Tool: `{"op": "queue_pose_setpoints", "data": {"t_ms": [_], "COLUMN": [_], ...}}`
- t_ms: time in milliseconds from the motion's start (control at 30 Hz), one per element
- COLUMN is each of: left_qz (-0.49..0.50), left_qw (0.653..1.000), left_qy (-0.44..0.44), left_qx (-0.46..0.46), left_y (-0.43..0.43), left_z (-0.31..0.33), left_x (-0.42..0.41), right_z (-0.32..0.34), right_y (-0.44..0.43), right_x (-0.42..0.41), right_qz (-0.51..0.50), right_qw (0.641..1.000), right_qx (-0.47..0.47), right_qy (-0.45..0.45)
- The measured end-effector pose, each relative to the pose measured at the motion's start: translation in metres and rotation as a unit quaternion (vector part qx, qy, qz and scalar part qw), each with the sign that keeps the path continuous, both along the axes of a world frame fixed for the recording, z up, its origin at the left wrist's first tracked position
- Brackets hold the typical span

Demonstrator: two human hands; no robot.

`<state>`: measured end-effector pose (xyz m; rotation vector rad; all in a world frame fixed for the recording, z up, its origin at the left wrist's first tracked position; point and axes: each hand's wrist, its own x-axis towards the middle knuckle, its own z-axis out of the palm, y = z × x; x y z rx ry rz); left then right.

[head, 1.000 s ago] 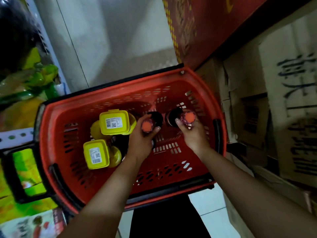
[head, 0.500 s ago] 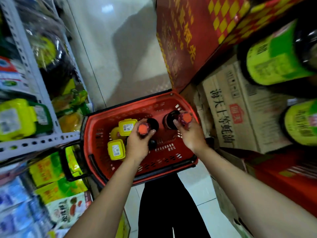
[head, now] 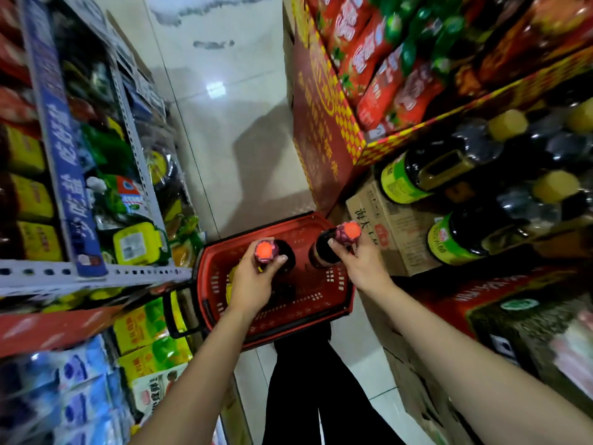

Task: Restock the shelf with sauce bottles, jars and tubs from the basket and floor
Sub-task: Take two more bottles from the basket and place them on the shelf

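Restocking in progress, head view. The left hand and the right hand each hold 1 dark glass sauce bottle with an orange-red cap. The left grip is clamped around the neck of the left bottle, and the right grip is clamped just below the cap of the right bottle. Both bottles are upright and lifted clear above the red perforated plastic basket. The basket sits low in the aisle on the pale tiled floor, between the white perforated metal rack on the left and the red-and-yellow checked display shelf on the right. Neither bottle has reached a shelf, so this step is judged to be the carry from basket to shelf, with placing still to do. Stock remains in the basket: a sliver of yellow plastic tub shows beneath the left hand, though the hand hides how many tubs lie there. The task is therefore judged partly done at most. Count: 2 hands, 2 red-capped bottles in hand, 1 basket, at least 1 yellow tub. On the right shelf, 2 large dark bottles with green labels face the camera, and more yellow-capped ones stand behind, too blurred to count. Next to the basket stands 1 brown cardboard carton, contents unseen.
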<state>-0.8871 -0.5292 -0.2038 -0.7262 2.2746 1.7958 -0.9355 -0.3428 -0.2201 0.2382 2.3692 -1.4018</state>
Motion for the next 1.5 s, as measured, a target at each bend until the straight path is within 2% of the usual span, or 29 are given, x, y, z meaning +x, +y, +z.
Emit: {"op": "queue_pose_setpoints", "data": {"t_ms": [200, 367, 567, 767, 1000, 1167, 1333, 1500], "left_qz": [-0.022, -0.079, -0.143, -0.192, -0.311, -0.408, -0.494, -0.549], "left_qw": [0.999, 0.995, 0.982, 0.973, 0.937, 0.9, 0.852, 0.818], "left_qy": [0.025, 0.059, 0.119, 0.128, 0.154, 0.145, 0.173, 0.169], "left_qx": [0.018, 0.007, -0.032, 0.011, 0.04, 0.042, 0.024, 0.045], "left_y": [0.009, 0.015, 0.035, 0.047, 0.062, 0.076, 0.105, 0.139], "left_z": [0.071, 0.117, 0.157, 0.165, 0.174, 0.176, 0.187, 0.195], "left_x": [0.01, 0.017, 0.013, 0.004, -0.015, -0.021, 0.0, 0.033], "right_z": [0.076, 0.126, 0.166, 0.186, 0.209, 0.22, 0.226, 0.229], "right_y": [0.015, 0.036, 0.06, 0.075, 0.079, 0.076, 0.081, 0.086], "right_x": [0.014, 0.02, 0.036, 0.06, 0.102, 0.149, 0.204, 0.261], "right_qz": [0.042, 0.071, 0.047, -0.012, -0.109, -0.237, -0.325, -0.417], "right_qw": [0.999, 0.994, 0.989, 0.988, 0.981, 0.948, 0.919, 0.888], "right_qx": [-0.012, -0.032, -0.031, -0.01, 0.034, 0.085, 0.134, 0.089], "right_qy": [0.032, 0.076, 0.136, 0.156, 0.155, 0.195, 0.178, 0.173]}}
